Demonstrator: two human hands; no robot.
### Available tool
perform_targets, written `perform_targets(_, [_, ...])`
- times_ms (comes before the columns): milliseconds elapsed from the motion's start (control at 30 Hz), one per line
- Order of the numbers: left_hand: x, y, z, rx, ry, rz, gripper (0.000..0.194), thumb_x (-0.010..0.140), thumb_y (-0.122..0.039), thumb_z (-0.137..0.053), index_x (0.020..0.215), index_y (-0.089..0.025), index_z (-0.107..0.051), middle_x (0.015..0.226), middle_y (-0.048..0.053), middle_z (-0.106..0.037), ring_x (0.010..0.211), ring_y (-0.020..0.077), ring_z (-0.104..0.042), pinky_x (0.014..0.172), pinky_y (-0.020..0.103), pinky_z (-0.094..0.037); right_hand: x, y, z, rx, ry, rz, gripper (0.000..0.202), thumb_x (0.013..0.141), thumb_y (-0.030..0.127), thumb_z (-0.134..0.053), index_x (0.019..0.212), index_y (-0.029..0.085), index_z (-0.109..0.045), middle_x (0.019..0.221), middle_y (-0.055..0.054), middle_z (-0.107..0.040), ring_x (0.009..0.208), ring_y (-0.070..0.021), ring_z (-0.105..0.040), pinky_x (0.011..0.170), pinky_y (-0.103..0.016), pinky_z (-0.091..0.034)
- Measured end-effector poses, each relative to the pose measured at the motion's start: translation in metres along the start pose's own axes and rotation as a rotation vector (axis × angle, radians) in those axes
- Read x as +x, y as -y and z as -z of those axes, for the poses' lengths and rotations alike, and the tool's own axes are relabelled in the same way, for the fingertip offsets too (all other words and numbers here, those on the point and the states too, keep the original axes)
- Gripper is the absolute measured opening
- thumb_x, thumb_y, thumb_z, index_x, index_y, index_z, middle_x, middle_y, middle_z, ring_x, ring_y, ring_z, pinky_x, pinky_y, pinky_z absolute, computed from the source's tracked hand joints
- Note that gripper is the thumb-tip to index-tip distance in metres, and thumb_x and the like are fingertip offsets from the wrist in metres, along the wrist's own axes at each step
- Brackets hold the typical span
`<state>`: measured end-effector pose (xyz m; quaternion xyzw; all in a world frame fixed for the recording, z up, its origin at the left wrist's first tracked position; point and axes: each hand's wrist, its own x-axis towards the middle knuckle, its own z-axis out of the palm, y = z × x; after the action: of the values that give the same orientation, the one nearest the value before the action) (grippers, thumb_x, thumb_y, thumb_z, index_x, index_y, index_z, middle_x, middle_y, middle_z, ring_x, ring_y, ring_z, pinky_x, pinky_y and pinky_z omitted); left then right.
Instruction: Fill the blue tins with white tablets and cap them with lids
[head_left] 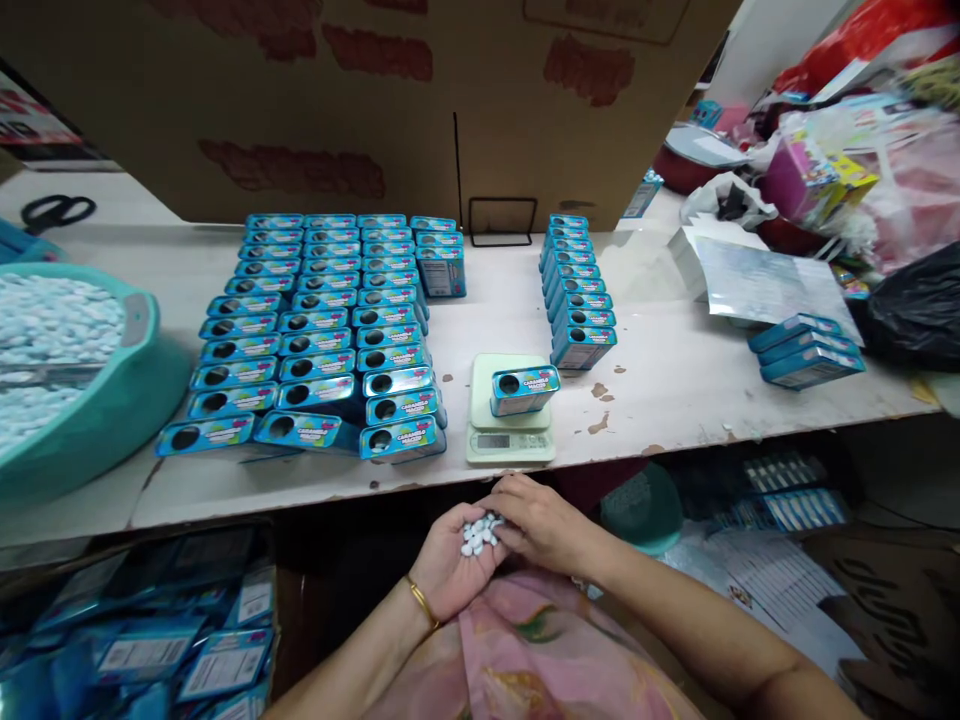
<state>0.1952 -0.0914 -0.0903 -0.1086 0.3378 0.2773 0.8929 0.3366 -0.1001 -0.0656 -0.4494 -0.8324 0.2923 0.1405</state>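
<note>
My left hand (pixel 453 572) is cupped palm up at the table's front edge, with small pale candies (pixel 480 534) lying in it. Over the right side of the candies bends my right hand (pixel 541 522), its fingers curled against the left hand; what its fingertips hold, if anything, is hidden. Just beyond both hands, a pale green scale (pixel 511 446) bears one blue box (pixel 525 390) with a dark round hole in its top. Rows of similar boxes (pixel 316 342) stand left of the scale, and a single column of boxes (pixel 583 345) stands to its right.
A teal basin (pixel 142 400) of pale candies sits at the far left, near black scissors (pixel 58 211). A large cardboard box (pixel 420 120) rises behind the rows. At right are three tilted blue boxes (pixel 814 366), a black bag (pixel 919 305) and plastic bags. Flat blue packs (pixel 150 640) lie below left.
</note>
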Motion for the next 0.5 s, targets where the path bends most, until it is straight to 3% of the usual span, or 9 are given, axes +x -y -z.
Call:
perform_targets(267, [0.001,-0.013,-0.017,0.021,0.110,-0.120,0.026,0.072,-0.008,-0.041,0.091,-0.006,-0.058,0.089,0.010,-0.062,0.084,0.0161,-0.057,0.084,0.034,-0.043,0.006,-0.006,0.020,-0.126,-0.045,0.049,0.021,0.083,0.015,-0.039,0.099,0.017,-0.052,0.092,-0.007,-0.052,0.090,-0.0156,-0.047,0.076,-0.030,-0.043])
perform_targets(500, [0.002,-0.024,-0.043,0.008,0.148,-0.192,0.028,0.073,-0.007,-0.040,0.095,-0.003,-0.057,0.085,0.010,-0.063,0.083,0.0143,-0.058,0.085,0.029,-0.044,0.021,-0.010,0.046,-0.198,-0.139,0.048,0.015,0.082,0.015,-0.041,0.088,0.015,-0.055,0.089,-0.007,-0.052,0.085,-0.0158,-0.047,0.075,-0.031,-0.044])
